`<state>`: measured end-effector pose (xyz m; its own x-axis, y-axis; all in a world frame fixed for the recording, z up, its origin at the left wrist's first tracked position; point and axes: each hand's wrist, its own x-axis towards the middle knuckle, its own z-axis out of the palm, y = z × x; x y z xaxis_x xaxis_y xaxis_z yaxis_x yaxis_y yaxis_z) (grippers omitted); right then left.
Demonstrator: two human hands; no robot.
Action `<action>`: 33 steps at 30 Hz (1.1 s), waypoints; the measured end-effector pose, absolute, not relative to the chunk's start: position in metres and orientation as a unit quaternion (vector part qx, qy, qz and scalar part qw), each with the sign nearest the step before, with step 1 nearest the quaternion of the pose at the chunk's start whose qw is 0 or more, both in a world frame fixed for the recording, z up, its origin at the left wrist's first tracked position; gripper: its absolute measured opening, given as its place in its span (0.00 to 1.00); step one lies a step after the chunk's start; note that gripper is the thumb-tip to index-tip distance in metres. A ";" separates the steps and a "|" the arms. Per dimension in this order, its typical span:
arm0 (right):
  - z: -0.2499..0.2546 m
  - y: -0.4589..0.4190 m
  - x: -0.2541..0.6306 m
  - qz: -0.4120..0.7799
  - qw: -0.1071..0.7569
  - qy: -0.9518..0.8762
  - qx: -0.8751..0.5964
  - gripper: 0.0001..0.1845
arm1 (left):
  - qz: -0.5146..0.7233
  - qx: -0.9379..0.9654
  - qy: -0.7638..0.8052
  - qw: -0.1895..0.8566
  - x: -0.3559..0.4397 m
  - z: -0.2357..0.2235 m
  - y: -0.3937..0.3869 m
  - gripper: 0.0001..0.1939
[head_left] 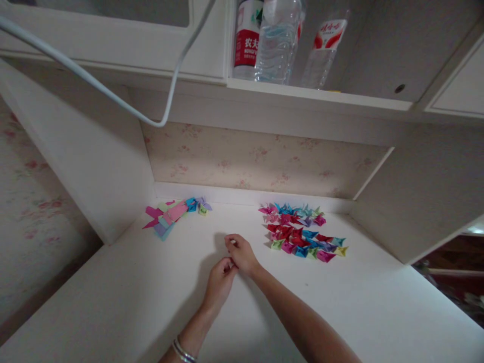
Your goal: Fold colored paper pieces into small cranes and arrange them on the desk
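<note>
Facing floral wallpaper (212, 151), hands (220, 282) (244, 255) over desk (370, 297)

Right of my hands (242, 256), I see small, pointed folded-paper figures (284, 233) crowded in uneven rows on the surface (340, 302): red, pink, blue, green, purple, yellow. To my left, paper strips (176, 212) in pink, green, blue and purple overlap in a slanting heap, with folded pieces (191, 204) at its right end.

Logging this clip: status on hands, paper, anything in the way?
Left hand and right hand together, contents unclear. Folded paper pieces right, paper pile left. Cable above, apart from hands.
</note>
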<state>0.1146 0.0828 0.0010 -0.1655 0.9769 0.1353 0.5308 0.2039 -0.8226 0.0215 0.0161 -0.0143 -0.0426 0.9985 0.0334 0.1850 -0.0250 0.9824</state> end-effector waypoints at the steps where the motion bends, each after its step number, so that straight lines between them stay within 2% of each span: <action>1: 0.002 0.099 0.101 0.309 0.336 -0.706 -0.541 0.15 | 0.475 0.543 0.544 0.430 0.022 -0.015 0.017 0.09; 8: 0.000 0.185 0.037 0.272 0.221 -0.781 -0.517 0.19 | 0.468 0.543 0.535 0.447 0.017 -0.020 0.022 0.09; 14: -0.004 0.212 0.017 0.232 0.165 -0.799 -0.530 0.23 | 0.473 0.536 0.523 0.465 0.019 -0.022 0.025 0.10; 22: -0.002 0.214 0.014 0.181 0.158 -0.811 -0.533 0.20 | 0.461 0.544 0.513 0.477 0.017 -0.008 0.020 0.11; 27: -0.005 0.215 0.013 0.156 0.179 -0.785 -0.572 0.22 | 0.461 0.542 0.514 0.478 0.016 -0.010 0.020 0.09; 33: -0.007 0.218 0.005 0.167 0.211 -0.744 -0.612 0.15 | 0.450 0.546 0.517 0.482 0.013 -0.010 0.020 0.14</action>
